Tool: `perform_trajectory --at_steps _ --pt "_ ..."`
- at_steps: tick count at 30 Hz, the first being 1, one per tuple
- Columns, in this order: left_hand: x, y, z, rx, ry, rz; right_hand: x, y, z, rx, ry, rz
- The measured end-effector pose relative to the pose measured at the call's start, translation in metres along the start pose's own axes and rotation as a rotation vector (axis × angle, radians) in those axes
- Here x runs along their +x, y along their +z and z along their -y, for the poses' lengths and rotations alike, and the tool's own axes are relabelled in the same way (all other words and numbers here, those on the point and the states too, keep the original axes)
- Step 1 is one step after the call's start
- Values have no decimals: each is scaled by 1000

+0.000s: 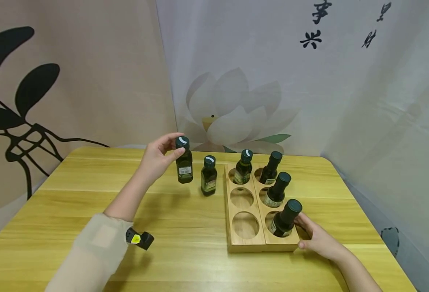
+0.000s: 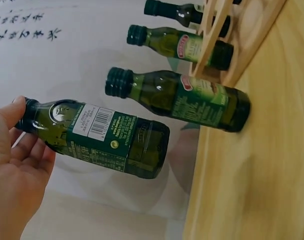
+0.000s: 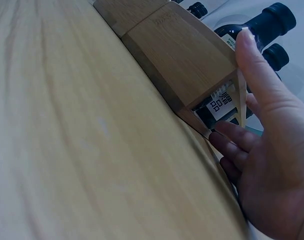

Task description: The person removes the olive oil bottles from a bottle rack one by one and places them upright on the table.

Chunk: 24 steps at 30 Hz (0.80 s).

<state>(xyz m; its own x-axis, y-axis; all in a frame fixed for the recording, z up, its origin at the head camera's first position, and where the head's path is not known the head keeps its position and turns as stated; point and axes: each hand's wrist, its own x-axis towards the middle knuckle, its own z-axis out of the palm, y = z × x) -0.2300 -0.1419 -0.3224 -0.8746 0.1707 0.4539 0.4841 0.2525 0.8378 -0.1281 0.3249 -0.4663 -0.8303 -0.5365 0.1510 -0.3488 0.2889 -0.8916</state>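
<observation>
My left hand (image 1: pixel 158 156) pinches a small green olive oil bottle (image 2: pixel 99 132) by its dark cap and neck. The bottle hangs roughly upright above the table, with its barcode label showing. Just right of it, a second olive oil bottle (image 1: pixel 208 178) stands on the table. A wooden rack (image 1: pixel 246 244) with two columns of round holes holds one olive oil bottle (image 1: pixel 243 168) at the back left and three long-necked dark bottles (image 1: pixel 280 186) down its right column. At the rack's front right corner, my right hand (image 3: pixel 264 145) touches its side with thumb and fingers extended.
Two holes in the rack's left column, the middle hole (image 1: pixel 242 197) and front hole (image 1: pixel 246 225), show bare wood inside. Behind the wooden table (image 1: pixel 174 259) hangs a printed cloth (image 1: pixel 236 40) with a lotus and dark characters.
</observation>
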Motion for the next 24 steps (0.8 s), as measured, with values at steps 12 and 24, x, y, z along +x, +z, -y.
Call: perform_trajectory --at_steps 12,24 --pt "-9 7 31 12 -126 29 1 0 -2 -10 -8 2" --pt "-20 11 56 -2 -173 43 2 1 -2 10 -23 7"
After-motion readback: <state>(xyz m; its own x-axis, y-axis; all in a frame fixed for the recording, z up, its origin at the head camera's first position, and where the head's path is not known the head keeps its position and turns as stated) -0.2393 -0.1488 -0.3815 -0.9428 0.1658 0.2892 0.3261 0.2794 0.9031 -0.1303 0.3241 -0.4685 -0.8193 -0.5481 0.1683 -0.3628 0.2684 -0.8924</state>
